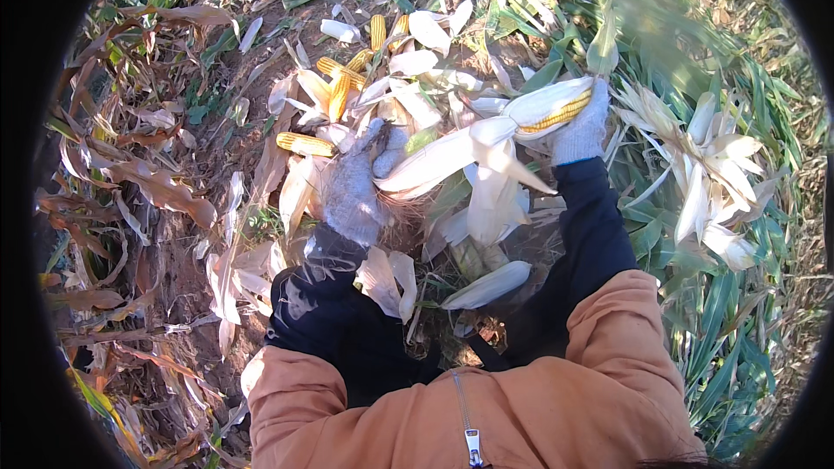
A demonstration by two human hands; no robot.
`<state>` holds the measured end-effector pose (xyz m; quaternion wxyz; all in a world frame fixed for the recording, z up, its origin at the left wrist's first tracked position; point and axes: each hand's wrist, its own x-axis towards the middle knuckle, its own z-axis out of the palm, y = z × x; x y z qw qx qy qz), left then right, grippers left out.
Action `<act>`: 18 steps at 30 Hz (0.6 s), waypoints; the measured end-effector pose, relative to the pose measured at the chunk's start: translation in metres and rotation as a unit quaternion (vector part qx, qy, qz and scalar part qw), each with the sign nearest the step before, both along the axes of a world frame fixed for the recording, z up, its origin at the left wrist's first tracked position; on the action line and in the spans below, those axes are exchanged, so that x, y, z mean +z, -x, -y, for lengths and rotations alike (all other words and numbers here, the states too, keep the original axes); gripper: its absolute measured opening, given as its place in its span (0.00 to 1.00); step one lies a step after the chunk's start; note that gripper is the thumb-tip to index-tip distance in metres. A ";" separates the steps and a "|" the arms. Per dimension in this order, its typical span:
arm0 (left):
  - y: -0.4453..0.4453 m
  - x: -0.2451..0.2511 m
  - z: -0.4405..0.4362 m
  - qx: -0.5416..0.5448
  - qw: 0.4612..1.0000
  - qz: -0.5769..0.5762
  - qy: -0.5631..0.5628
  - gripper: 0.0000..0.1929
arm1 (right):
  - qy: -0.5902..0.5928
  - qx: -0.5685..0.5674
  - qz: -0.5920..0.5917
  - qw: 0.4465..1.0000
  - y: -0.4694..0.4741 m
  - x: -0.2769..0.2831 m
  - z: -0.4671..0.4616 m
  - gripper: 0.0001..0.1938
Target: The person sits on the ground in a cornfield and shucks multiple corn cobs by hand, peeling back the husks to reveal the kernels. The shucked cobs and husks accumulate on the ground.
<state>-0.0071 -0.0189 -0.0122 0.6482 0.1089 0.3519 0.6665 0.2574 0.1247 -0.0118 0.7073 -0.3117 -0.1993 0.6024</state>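
My right hand (583,127), in a pale knit glove, grips an ear of corn (554,107) by its far right part. White husk still covers part of the ear, and a strip of yellow kernels shows. From its near end, peeled husk leaves (440,166) hang down to the left, with brown corn silk (404,205) at their tip. My left hand (355,192), in a soiled glove, is beside that tip, thumb and fingers pointing away from me. Something dark lies between them; whether it is held is unclear. A bare corn cob (305,144) lies just left of its fingers.
Several more husked yellow cobs (340,96) lie beyond my left hand among loose husks (414,104). An ear in pale husk (487,285) lies close to my legs. Dry husks (717,169) and green corn stalks (717,332) are heaped at the right; brown leaves (156,189) cover soil at the left.
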 end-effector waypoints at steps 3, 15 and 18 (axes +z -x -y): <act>0.027 -0.002 0.003 0.103 0.410 -0.833 -0.358 0.20 | -0.014 -0.035 0.048 0.998 -0.010 -0.011 -0.009 0.20; -0.045 0.019 -0.014 -0.125 0.847 -0.502 -0.123 0.30 | -0.073 0.147 0.197 0.967 0.069 -0.009 0.056 0.23; -0.062 0.021 -0.005 -0.101 0.717 -0.659 -0.204 0.28 | -0.116 0.179 0.245 0.946 0.077 -0.013 0.072 0.24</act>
